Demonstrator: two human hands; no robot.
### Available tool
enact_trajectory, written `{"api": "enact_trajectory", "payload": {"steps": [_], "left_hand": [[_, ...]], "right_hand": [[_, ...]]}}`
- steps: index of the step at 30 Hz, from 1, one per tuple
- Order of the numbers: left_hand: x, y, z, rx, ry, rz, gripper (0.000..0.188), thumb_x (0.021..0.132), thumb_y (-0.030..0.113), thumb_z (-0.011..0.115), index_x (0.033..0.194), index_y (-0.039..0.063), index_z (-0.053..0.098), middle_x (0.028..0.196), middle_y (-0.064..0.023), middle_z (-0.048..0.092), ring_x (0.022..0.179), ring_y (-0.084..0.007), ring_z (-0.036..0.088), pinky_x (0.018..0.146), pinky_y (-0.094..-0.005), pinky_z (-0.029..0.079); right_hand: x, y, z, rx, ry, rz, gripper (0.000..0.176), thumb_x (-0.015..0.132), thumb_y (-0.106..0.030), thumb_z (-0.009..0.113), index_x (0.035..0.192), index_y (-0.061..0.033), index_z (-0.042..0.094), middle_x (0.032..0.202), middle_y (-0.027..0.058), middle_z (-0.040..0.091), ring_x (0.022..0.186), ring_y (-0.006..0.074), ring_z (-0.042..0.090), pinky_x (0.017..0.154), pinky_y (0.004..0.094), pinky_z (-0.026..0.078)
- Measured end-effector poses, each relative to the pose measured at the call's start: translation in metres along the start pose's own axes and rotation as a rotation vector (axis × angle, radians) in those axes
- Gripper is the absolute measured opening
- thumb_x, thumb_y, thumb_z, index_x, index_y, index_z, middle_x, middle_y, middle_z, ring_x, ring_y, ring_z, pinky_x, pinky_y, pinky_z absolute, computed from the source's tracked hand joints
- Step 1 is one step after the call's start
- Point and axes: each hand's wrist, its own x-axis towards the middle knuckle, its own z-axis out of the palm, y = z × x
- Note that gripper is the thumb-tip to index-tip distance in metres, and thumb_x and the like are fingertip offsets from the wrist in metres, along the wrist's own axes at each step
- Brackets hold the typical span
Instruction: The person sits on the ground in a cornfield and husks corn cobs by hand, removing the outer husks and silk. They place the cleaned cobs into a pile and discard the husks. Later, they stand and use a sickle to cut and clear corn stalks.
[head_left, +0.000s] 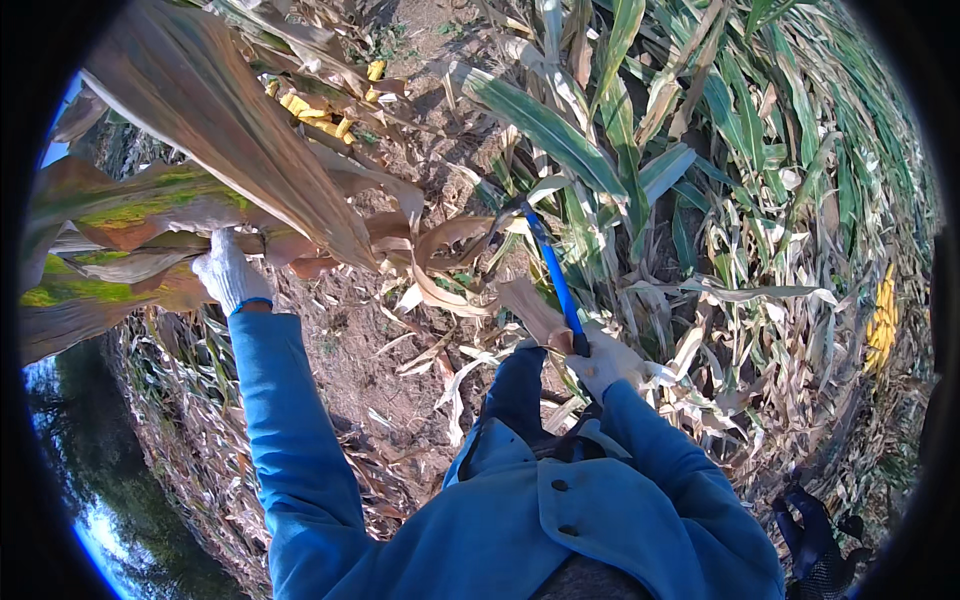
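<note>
My left hand (231, 271), in a white knit glove, grips a dry corn stalk (251, 241) at the left. Broad brown and yellow-green leaves (217, 135) fan out from it and cover part of the fingers. In front of my body my right hand (606, 363), in a pale glove, is closed around the dark lower end of a blue-handled sickle (553, 266). The tool slants up and away, with its dark curved head (512, 210) among dry leaves, so the blade's edge is partly hidden. A dry leaf piece (534, 309) lies beside the handle.
Cut corn plants with green and dry leaves (645, 165) spread thickly across the right. Husked yellow corn ears (315, 116) lie at the upper left, and another heap of ears (882, 322) at the far right. A dark-gloved hand (814, 532), apparently another person's, shows at the lower right.
</note>
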Motion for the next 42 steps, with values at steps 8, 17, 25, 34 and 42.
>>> {"api": "enact_trajectory", "payload": {"steps": [8,17,25,34,42], "left_hand": [[0.034,-0.056,-0.016,-0.306,0.080,-0.013,0.041,0.094,0.027,0.053,0.121,-0.003,0.051,0.117,-0.0155,0.058,0.097,-0.0206,0.063,0.082,-0.0371,0.056],[0.002,-0.159,-0.196,-0.135,0.355,-0.280,0.036,0.093,0.027,0.054,0.115,-0.002,0.054,0.112,-0.0144,0.060,0.094,-0.0211,0.063,0.080,-0.0371,0.056],[-0.031,-0.185,-0.377,-0.062,0.633,-0.483,0.033,0.092,0.026,0.055,0.109,-0.002,0.058,0.108,-0.0133,0.062,0.092,-0.0214,0.064,0.078,-0.0370,0.057],[0.021,-0.084,-0.181,-0.144,0.424,-0.407,0.040,0.091,0.032,0.057,0.118,0.003,0.058,0.111,-0.0123,0.062,0.096,-0.0234,0.062,0.079,-0.0369,0.055],[0.173,-0.014,0.049,-0.472,0.113,-0.079,0.044,0.092,0.035,0.061,0.121,0.002,0.054,0.112,-0.0113,0.060,0.095,-0.0241,0.060,0.077,-0.0374,0.055]], "right_hand": [[0.164,-0.172,0.003,0.064,0.081,-0.254,0.031,0.081,-0.030,0.067,0.093,-0.0025,0.057,0.068,0.0129,0.057,0.058,0.0236,0.058,0.053,0.0370,0.046],[0.345,-0.250,0.105,0.487,0.063,-0.132,0.029,0.081,-0.027,0.064,0.089,-0.0011,0.054,0.058,0.0094,0.053,0.052,0.0225,0.056,0.047,0.0375,0.045],[0.138,-0.050,0.146,0.638,-0.753,0.721,0.023,0.085,-0.024,0.066,0.079,-0.0085,0.051,0.061,0.0037,0.051,0.049,0.0170,0.052,0.043,0.0315,0.041],[0.237,-0.233,0.048,0.031,-0.216,0.129,0.033,0.083,-0.027,0.063,0.099,-0.0012,0.050,0.063,0.0098,0.055,0.049,0.0199,0.057,0.042,0.0357,0.044],[0.258,-0.291,0.077,0.255,-0.602,0.022,0.023,0.089,-0.023,0.061,0.098,-0.0076,0.047,0.058,0.0012,0.046,0.041,0.0117,0.043,0.034,0.0287,0.033]]}}
